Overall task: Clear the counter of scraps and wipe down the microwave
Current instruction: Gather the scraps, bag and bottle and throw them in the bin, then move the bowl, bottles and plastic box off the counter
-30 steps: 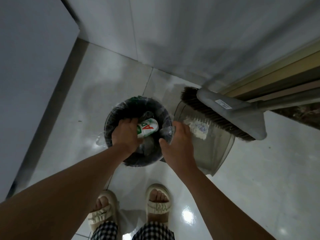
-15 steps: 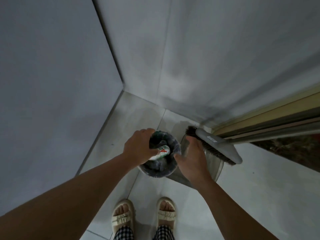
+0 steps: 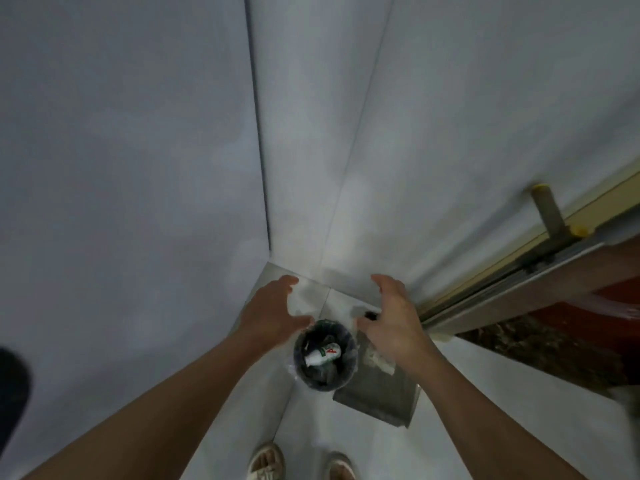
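Observation:
A small round bin with a dark liner (image 3: 348, 372) stands on the floor in the corner of two grey walls. Inside it lies a white bottle with a red and green label (image 3: 322, 355) among dark scraps. My left hand (image 3: 273, 310) hovers above the bin's left side, fingers spread and holding nothing. My right hand (image 3: 391, 317) hovers above its right side, also with relaxed fingers and nothing in it. Neither the counter nor the microwave is in view.
A grey translucent dustpan (image 3: 381, 393) lies on the floor right of the bin, the broom head mostly hidden behind my right hand. A sliding door track (image 3: 512, 275) and a grey handle with yellow tips (image 3: 550, 213) run along the right. My sandalled feet (image 3: 266, 462) stand below.
Both hands have let go of the bin and risen away from it, fingers now spread. The view has pulled back and upward, so the bin looks much smaller.

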`<state>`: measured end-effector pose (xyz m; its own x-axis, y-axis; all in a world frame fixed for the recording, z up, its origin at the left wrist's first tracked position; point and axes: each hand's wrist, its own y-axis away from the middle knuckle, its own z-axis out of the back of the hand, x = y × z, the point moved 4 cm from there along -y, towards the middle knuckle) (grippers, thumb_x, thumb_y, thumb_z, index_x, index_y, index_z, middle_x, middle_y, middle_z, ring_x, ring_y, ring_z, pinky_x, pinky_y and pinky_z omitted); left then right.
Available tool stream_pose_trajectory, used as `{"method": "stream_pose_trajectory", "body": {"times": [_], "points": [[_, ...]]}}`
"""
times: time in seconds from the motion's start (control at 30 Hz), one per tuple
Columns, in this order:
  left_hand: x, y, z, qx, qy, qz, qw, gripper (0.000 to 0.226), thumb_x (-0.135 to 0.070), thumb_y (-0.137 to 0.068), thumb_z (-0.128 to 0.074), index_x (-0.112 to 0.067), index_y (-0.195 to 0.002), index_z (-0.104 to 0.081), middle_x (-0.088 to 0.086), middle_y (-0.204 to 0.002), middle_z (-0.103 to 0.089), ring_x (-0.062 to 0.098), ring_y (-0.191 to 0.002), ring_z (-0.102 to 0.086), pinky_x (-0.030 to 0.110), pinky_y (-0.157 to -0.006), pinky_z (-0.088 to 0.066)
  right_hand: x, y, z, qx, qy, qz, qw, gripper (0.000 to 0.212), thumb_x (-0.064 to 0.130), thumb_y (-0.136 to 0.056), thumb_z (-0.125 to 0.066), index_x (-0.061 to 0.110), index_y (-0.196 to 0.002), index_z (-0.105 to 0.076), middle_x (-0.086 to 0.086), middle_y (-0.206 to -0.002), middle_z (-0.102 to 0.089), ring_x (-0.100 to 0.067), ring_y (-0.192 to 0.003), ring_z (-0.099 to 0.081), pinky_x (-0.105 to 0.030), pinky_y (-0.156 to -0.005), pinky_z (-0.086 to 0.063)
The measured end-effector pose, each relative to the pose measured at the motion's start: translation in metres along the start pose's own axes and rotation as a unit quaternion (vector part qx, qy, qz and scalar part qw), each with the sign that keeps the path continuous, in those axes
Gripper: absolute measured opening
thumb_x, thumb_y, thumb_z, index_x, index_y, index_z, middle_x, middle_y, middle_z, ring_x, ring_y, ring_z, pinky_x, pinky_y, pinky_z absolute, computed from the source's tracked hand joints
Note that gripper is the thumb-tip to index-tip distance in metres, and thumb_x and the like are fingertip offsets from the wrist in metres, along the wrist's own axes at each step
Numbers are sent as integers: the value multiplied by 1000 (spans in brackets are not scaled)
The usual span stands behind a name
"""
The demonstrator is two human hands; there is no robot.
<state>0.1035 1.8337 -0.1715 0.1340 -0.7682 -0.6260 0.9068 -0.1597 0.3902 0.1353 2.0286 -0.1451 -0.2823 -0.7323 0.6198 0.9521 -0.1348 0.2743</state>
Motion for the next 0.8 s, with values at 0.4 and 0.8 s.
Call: {"method": "stream_pose_trajectory", "body": {"times": [0.4,0.8], "points": [[-56,137,93,-164,10,5,986,72,-40,-72,-76,-27,-134,-42,-3,-127,-56,17,-114,-54,34,-96,-46,89,79,77,10,55,114,992,74,22,-78,-71,19,-140,-31,-4,-137,-36,-18,-126,-39,-22,-99,-32],[-49,317,126,-303,65,115,944,73,-39,-74,-76,-22,-135,-41,2,-128,-55,19,-113,-54,34,-95,-46,178,196,78,129,59,308,941,81,26,-79,-72,20,-144,-25,-3,-142,-33,-17,-132,-34,-25,-105,-29]]}}
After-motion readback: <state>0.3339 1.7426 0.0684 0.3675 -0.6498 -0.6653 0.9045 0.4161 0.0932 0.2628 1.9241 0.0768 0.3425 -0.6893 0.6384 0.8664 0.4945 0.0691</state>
